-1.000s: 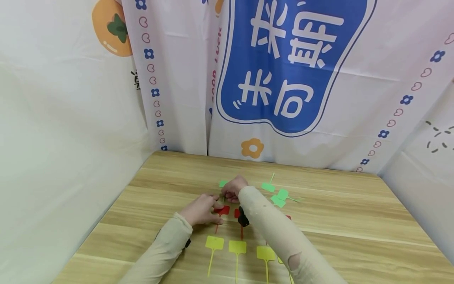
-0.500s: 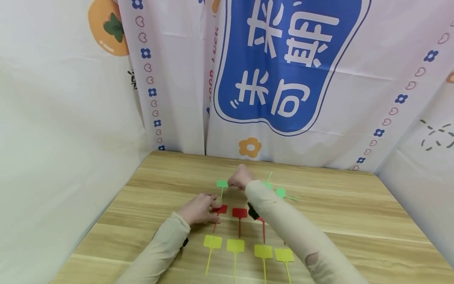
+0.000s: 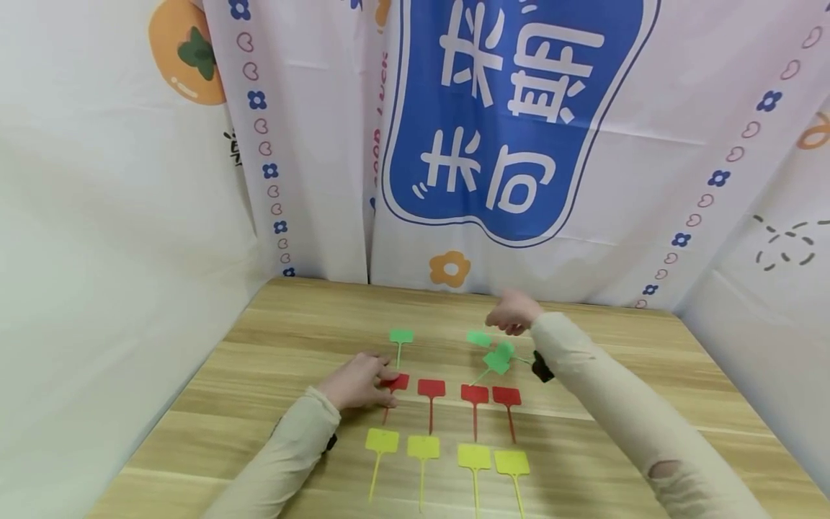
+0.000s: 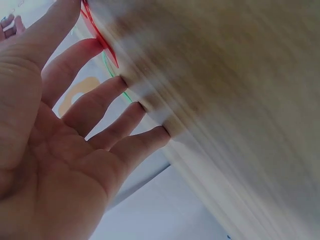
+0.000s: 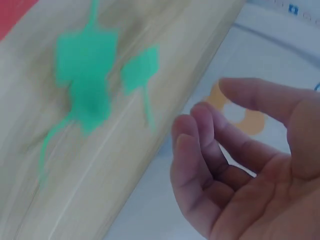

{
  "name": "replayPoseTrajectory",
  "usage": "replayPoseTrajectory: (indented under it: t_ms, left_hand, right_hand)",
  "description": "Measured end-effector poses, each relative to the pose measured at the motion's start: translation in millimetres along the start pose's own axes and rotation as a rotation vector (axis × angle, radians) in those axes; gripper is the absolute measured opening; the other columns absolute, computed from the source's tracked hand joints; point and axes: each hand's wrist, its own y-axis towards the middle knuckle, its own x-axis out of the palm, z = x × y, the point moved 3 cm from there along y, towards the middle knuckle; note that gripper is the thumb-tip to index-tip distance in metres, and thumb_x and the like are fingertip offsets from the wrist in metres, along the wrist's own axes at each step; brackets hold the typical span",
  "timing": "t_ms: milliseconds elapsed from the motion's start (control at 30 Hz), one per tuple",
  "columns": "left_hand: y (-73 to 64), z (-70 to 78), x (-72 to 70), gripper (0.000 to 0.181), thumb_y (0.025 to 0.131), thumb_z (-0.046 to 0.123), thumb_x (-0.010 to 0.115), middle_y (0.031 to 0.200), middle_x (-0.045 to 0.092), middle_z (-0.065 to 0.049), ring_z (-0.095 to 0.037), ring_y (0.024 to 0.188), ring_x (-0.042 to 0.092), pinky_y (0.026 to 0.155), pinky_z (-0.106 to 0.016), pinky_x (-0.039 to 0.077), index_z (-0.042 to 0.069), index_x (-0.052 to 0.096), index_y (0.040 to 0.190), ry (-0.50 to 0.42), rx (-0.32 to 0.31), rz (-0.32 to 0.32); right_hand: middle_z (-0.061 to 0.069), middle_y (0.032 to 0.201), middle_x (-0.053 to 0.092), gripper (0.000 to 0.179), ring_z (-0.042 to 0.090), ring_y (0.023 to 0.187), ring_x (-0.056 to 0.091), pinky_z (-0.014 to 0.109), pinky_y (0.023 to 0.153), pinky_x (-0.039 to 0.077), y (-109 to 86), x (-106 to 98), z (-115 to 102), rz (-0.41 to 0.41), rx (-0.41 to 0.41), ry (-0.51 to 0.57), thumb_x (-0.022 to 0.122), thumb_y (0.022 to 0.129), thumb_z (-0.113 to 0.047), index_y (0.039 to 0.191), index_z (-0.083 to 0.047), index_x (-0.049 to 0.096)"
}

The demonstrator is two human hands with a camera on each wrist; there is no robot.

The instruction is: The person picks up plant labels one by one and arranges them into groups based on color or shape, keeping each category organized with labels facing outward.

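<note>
My left hand (image 3: 355, 382) rests on the wooden table, with its thumb and index finger at a red tag (image 3: 400, 383) that has a thin stem. In the left wrist view its spread fingertips touch the tabletop beside that red tag (image 4: 93, 31). My right hand (image 3: 514, 313) hovers over the far side of the table, holding nothing. In the right wrist view its fingers curl loosely, thumb apart. Near it lie a single green tag (image 5: 141, 69) and two overlapping green tags (image 5: 86, 55). Another green tag (image 3: 401, 336) lies stem downward beyond my left hand.
Several red tags, including the middle one (image 3: 475, 394), form a row across the table (image 3: 622, 404). Nearer me lies a row of yellow tags (image 3: 382, 440). Printed white curtains (image 3: 324, 166) hang behind and at both sides.
My right hand has let go of the leftmost green tag and moved right to above the other green tags. My left hand has stayed at the red tag.
</note>
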Motion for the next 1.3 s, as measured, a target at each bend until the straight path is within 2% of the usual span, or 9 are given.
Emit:
replayPoseTrajectory:
  t_ms: [233,400,500,600,733,900,1067,1300]
  left_hand:
    - [0.3,-2.2,1.5,0.048,0.081,0.031,0.082,0.141,0.049,-0.022,-0.043,0.132,0.04,0.107,-0.053,0.035,0.009,0.07,0.122,-0.007,-0.006,-0.004]
    - [-1.1,-2.1,4.3,0.05,0.08,0.032,0.083,0.142,0.05,-0.019,-0.042,0.133,0.038,0.108,-0.053,0.033,0.009,0.07,0.122,-0.001,-0.017,-0.011]
    - [-2.3,-1.5,4.8,0.05,0.08,0.033,0.083,0.142,0.049,-0.019,-0.043,0.134,0.038,0.108,-0.054,0.033,0.009,0.07,0.123,0.001,-0.014,-0.013]
    - [-3.1,-0.6,3.7,0.049,0.08,0.031,0.083,0.141,0.049,-0.021,-0.044,0.133,0.038,0.107,-0.055,0.033,0.008,0.07,0.122,-0.012,-0.003,-0.011]
    - [-2.9,-0.4,1.6,0.047,0.08,0.029,0.083,0.141,0.049,-0.023,-0.045,0.134,0.037,0.107,-0.055,0.033,0.007,0.071,0.12,-0.022,0.003,0.0]
    - [-1.8,-1.1,0.3,0.047,0.08,0.03,0.083,0.142,0.048,-0.023,-0.046,0.134,0.035,0.108,-0.056,0.031,0.007,0.071,0.119,-0.016,-0.004,-0.003]
    - [0.0,-1.8,1.4,0.047,0.081,0.031,0.083,0.143,0.047,-0.023,-0.046,0.135,0.035,0.107,-0.056,0.032,0.008,0.07,0.12,-0.019,-0.003,-0.016]
    - [1.8,-0.4,0.3,0.047,0.08,0.029,0.083,0.142,0.047,-0.024,-0.047,0.134,0.035,0.107,-0.057,0.032,0.006,0.07,0.12,-0.028,0.004,-0.012]
  right_hand:
    - [0.005,0.056,0.05,0.032,0.015,0.05,0.047,0.028,0.048,0.044,-7.6,-19.8,41.7,-0.043,-0.02,-0.071,0.068,0.084,-0.006,0.057,-0.008,0.052]
    - [0.007,0.059,0.057,0.025,0.015,0.053,0.051,0.03,0.052,0.05,-14.8,-18.5,63.1,-0.032,-0.067,-0.181,0.073,0.084,-0.011,0.064,-0.002,0.062]
    - [0.005,0.058,0.057,0.023,0.013,0.052,0.051,0.028,0.05,0.049,-18.8,-14.5,73.0,-0.025,-0.098,-0.248,0.074,0.084,-0.013,0.066,-0.001,0.065]
    - [0.003,0.052,0.056,0.024,0.01,0.046,0.046,0.024,0.044,0.043,-20.5,-10.2,82.8,-0.003,-0.133,-0.296,0.074,0.083,-0.013,0.064,-0.001,0.067]
    - [-0.001,0.046,0.051,0.026,0.008,0.04,0.039,0.02,0.04,0.037,-19.9,-7.1,91.6,0.04,-0.166,-0.298,0.074,0.08,-0.01,0.058,-0.002,0.065]
    - [-0.005,0.044,0.047,0.029,0.007,0.04,0.039,0.021,0.041,0.041,-17.5,-2.7,95.3,0.05,-0.177,-0.276,0.073,0.079,-0.008,0.052,-0.006,0.06]
    - [-0.007,0.042,0.043,0.026,0.006,0.039,0.038,0.022,0.039,0.038,-16.2,1.2,96.8,0.065,-0.194,-0.284,0.072,0.072,-0.004,0.049,-0.008,0.059]
    - [-0.009,0.04,0.031,0.042,0.005,0.038,0.027,0.021,0.04,0.025,-13.8,3.4,97.7,0.083,-0.213,-0.326,0.068,0.066,0.0,0.043,-0.018,0.039]
